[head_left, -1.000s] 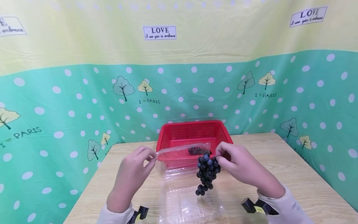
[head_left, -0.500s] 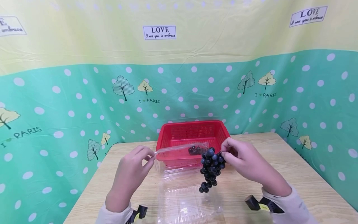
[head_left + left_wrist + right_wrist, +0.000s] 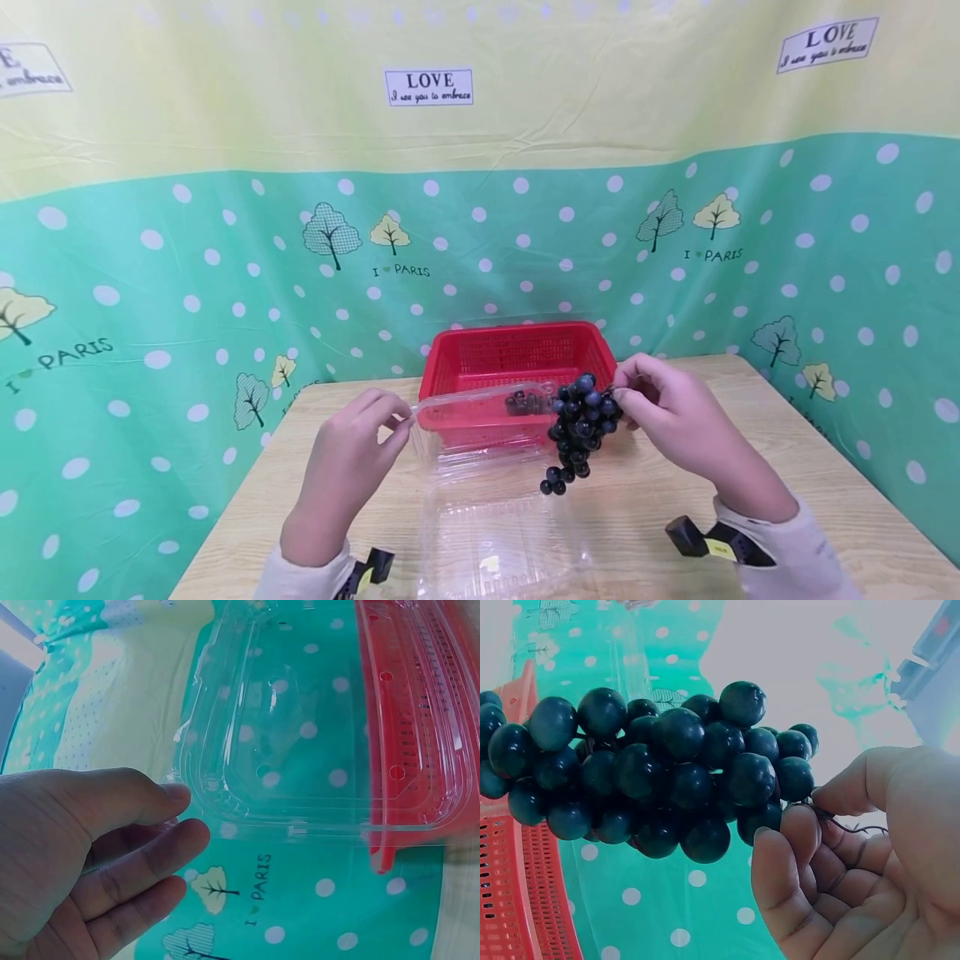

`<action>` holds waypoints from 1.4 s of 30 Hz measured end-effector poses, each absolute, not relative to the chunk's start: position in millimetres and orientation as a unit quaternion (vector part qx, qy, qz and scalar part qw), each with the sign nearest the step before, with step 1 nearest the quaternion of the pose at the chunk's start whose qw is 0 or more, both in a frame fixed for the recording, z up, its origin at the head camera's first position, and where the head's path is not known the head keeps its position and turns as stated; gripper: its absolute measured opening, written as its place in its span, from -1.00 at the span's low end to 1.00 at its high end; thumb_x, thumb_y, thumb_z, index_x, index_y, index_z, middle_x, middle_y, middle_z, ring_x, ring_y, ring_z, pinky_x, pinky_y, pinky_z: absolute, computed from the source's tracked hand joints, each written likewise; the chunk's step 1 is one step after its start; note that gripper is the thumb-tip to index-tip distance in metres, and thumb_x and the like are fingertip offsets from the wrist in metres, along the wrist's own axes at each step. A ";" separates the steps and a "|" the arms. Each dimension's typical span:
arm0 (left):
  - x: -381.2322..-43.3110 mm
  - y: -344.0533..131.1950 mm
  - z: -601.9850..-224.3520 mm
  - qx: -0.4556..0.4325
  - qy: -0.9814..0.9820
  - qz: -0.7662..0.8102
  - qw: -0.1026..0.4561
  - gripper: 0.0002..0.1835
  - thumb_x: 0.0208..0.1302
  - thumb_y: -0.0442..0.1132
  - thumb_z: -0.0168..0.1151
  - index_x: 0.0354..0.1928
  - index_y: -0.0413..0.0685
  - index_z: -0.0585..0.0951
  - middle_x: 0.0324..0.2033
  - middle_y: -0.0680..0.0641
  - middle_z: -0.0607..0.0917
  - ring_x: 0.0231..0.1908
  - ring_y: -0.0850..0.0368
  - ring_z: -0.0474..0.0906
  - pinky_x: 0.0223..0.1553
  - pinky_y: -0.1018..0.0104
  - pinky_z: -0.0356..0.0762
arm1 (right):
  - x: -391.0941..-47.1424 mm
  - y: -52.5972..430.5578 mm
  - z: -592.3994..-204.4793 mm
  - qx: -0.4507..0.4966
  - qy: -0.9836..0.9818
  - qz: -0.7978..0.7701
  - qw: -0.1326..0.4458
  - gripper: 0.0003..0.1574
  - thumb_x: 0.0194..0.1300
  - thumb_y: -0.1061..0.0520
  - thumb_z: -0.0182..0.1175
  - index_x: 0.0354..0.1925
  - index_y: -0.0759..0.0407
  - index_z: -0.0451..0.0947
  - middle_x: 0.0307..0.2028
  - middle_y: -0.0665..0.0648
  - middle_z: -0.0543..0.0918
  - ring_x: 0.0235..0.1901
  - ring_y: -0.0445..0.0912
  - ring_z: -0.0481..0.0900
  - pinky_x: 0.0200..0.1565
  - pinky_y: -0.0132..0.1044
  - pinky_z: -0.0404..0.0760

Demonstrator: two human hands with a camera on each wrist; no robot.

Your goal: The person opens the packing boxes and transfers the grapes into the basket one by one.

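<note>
A dark bunch of grapes [image 3: 583, 421] hangs from my right hand [image 3: 667, 408], whose thumb and finger pinch its thin stem. In the right wrist view, the stem [image 3: 866, 827] trails past the fingertips. My left hand [image 3: 352, 462] pinches the corner of a clear plastic clamshell's raised lid [image 3: 300, 827]. Below it, the clamshell's ridged base [image 3: 495, 542] lies flat on the table. The grapes hang above the base's right side, clear of it. More dark grapes [image 3: 517, 405] show through the lid, inside the red basket.
The red plastic basket [image 3: 517, 330] stands behind the clamshell on the wooden table [image 3: 750, 433]. A green and yellow patterned curtain [image 3: 517, 208] closes off the back and sides. Each wrist wears a black camera [image 3: 686, 536].
My right hand has moved to the right and slightly up, carrying the grapes away from the clamshell's middle. My left hand and the lid have barely shifted.
</note>
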State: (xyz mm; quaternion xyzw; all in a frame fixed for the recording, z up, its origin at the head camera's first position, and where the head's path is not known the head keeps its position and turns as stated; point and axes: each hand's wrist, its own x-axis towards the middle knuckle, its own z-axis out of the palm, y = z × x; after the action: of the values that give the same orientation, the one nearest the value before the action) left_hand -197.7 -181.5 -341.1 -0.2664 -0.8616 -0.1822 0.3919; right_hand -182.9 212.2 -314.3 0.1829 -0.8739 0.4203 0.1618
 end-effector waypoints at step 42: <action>-198.7 -180.0 -342.3 -0.257 -0.863 -0.180 0.395 -0.81 0.04 -0.41 0.51 -0.37 0.03 0.72 -0.35 0.10 0.72 -0.39 0.25 0.74 -0.36 0.29 0.74 | -198.7 236.3 -311.2 0.021 -0.805 0.534 0.258 -0.68 0.59 -0.01 0.05 -0.07 0.23 0.54 -0.19 0.22 0.65 -0.30 -0.11 0.74 -0.15 -0.45 0.75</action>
State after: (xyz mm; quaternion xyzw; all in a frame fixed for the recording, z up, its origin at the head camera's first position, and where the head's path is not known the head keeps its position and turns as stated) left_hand -198.7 -180.0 -342.3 -0.2571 -0.8635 -0.1797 0.3950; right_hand -198.7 236.3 -311.2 0.0214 -0.8049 0.5341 0.2577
